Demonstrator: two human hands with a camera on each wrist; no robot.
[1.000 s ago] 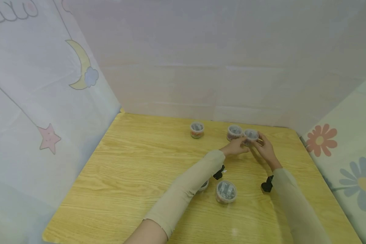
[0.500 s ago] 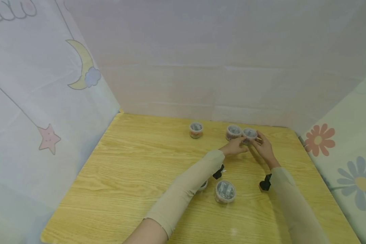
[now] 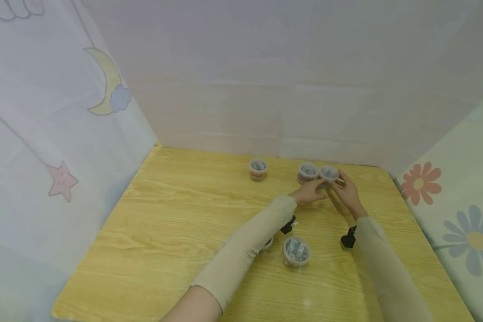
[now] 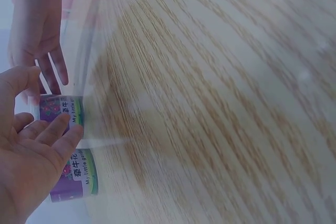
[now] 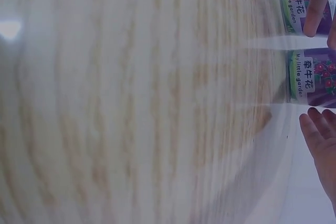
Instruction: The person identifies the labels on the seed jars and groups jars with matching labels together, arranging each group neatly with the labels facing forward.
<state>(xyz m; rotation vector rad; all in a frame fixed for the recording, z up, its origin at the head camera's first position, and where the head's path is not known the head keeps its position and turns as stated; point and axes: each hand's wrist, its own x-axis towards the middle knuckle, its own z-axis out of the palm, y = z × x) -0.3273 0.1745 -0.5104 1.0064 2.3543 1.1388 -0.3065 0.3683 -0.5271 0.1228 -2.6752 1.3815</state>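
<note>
Two small round tubs with clear lids and purple "My little garden" labels stand side by side at the back right of the table. My left hand (image 3: pixel 307 192) reaches in front of them, its loosely extended fingers (image 4: pixel 62 129) across the label of the right tub (image 3: pixel 329 172). The left tub (image 3: pixel 307 173) stands just beside it. From the other side, my right hand (image 3: pixel 348 194) is at the right tub's edge, with straight fingers (image 5: pixel 315 124) close against its side. Contact of each fingertip is hard to tell.
Another tub (image 3: pixel 258 170) with a reddish label stands farther left along the back. Nearer the front is a tub (image 3: pixel 295 252), and one more tub (image 3: pixel 268 244) is partly hidden by my left sleeve (image 3: pixel 245 246). A pale curtain (image 3: pixel 241 112) borders the back edge.
The view has shifted slightly. Both hands stay around the right tub, and the tubs keep their places on the table.
</note>
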